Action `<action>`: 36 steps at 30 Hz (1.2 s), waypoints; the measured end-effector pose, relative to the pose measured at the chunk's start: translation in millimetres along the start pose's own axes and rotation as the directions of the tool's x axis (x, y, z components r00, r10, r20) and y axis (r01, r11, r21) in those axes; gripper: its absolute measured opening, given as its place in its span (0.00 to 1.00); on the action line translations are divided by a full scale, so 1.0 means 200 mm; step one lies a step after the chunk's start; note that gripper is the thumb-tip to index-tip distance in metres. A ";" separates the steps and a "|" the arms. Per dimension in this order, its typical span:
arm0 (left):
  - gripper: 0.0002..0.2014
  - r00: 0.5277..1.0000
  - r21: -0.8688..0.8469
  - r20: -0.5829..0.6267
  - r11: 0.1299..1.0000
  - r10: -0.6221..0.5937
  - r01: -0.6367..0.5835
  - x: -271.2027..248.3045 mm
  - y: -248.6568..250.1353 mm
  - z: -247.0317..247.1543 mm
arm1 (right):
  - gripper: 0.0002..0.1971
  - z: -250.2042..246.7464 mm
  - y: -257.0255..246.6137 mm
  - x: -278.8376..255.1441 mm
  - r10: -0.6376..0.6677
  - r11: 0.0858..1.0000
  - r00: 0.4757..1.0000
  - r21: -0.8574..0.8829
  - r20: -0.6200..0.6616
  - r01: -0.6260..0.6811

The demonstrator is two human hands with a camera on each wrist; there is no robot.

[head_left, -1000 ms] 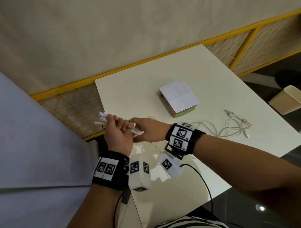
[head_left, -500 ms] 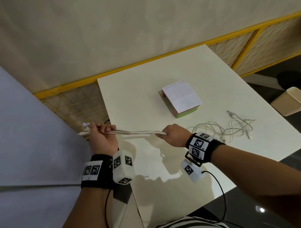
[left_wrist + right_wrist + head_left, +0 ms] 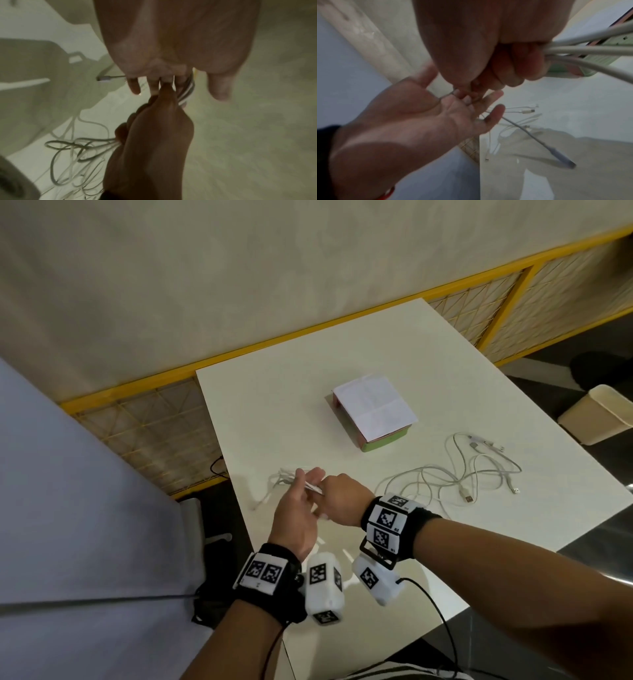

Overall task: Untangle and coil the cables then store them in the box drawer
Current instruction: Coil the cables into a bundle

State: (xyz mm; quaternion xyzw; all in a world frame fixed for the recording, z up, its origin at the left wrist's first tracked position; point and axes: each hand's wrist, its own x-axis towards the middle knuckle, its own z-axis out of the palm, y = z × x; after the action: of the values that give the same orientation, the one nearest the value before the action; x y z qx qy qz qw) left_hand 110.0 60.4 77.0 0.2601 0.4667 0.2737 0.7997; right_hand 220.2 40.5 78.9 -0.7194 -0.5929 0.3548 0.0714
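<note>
1. Half a second ago the two hands were apart with a doubled strand of white cable stretched taut between them off the table's left edge; now they have come together over the table's near left part, and the left hand no longer clasps the cable.
2. The right hand (image 3: 342,499) is clenched round the cable bundle (image 3: 583,50); the right wrist view shows several white strands running out of its curled fingers.
3. The left hand (image 3: 297,518) is released, palm up and fingers straight, fingertips touching the right hand's fingers where the strands cross. Whether a strand lies across its fingers I cannot tell for certain.
4. The bundle's loose connector ends (image 3: 284,475) trail on the table (image 3: 274,412) just beyond the hands.
5. The step in hand looks like coiling the first cable: folding its length back on itself into a hank.
6. The next move probably calls for the left hand to close on the fold again so the right can lay on another loop.
7. A second tangle of cables (image 3: 459,474) lies well to the right, untouched, near the box drawer (image 3: 373,409), which stands shut in the middle of the table.
</note>
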 end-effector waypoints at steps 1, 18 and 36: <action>0.23 0.999 0.013 -0.029 0.999 0.037 -0.036 0.00 0.00 0.02 | 0.18 0.01 0.00 0.00 0.003 1.000 1.000 0.009 -0.023 -0.003; 0.18 0.918 -0.430 -0.376 0.854 0.125 -0.292 0.16 0.22 -0.32 | 0.24 -0.11 0.34 -0.04 0.225 0.953 0.974 -0.202 -0.021 -0.224; 0.15 0.989 -0.019 -0.145 1.000 0.009 -0.011 0.10 -0.08 0.10 | 0.17 -0.05 0.09 -0.02 0.060 0.964 0.995 -0.254 -0.077 -0.078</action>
State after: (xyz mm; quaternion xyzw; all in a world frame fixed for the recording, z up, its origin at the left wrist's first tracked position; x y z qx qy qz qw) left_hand 138.5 59.4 62.2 0.2341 0.5195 0.3004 0.7649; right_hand 240.9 34.0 78.2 -0.7546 -0.6055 0.2525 -0.0142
